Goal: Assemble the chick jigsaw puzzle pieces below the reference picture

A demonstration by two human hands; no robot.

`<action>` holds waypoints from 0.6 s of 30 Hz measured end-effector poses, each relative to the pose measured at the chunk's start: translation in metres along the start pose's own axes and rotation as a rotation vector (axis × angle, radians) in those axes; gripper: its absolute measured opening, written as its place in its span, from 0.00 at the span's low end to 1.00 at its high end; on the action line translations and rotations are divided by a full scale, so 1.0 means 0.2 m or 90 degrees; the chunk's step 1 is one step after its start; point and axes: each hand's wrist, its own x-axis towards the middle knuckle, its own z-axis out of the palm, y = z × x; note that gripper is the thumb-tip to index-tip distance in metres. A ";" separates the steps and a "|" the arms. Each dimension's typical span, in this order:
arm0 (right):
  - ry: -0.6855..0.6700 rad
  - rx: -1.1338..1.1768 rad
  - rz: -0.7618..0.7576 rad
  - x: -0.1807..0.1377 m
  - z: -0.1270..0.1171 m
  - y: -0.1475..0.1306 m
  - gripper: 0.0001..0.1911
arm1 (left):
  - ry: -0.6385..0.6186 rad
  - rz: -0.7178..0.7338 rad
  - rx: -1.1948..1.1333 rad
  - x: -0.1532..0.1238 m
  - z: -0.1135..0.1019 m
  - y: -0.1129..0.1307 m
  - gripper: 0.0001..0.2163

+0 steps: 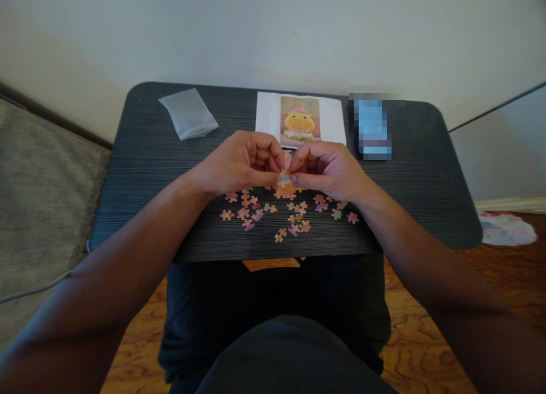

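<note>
Over the middle of the dark table, my left hand [249, 164] and my right hand [327, 168] meet with thumbs and forefingers pinched. Between the fingertips is a small jigsaw piece [285, 179], light blue and orange; where it ends and the pieces behind it begin is hard to make out. Joined orange and pink jigsaw pieces [285, 194] show just under the fingers, partly hidden by them. Loose jigsaw pieces [257, 215] in pink, orange and purple lie scattered nearer to me, several on each side. A sheet with a printed yellow cartoon character [299, 121] lies beyond my hands.
A clear plastic bag [189, 113] rests at the table's back left. At the back right is a blurred-out, phone-like object [373, 127]. The table [140, 155] stands against a pale wall, with a woven-covered surface [42, 172] at its left.
</note>
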 end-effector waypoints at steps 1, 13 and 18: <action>0.000 0.002 0.007 0.00 0.00 0.00 0.17 | 0.001 0.002 -0.002 0.00 0.00 0.00 0.10; 0.058 0.010 0.095 -0.01 0.01 -0.06 0.26 | 0.072 0.010 0.008 0.00 0.03 0.00 0.12; 0.069 0.025 0.107 -0.01 0.02 -0.07 0.31 | 0.082 -0.015 -0.006 0.00 0.03 0.02 0.10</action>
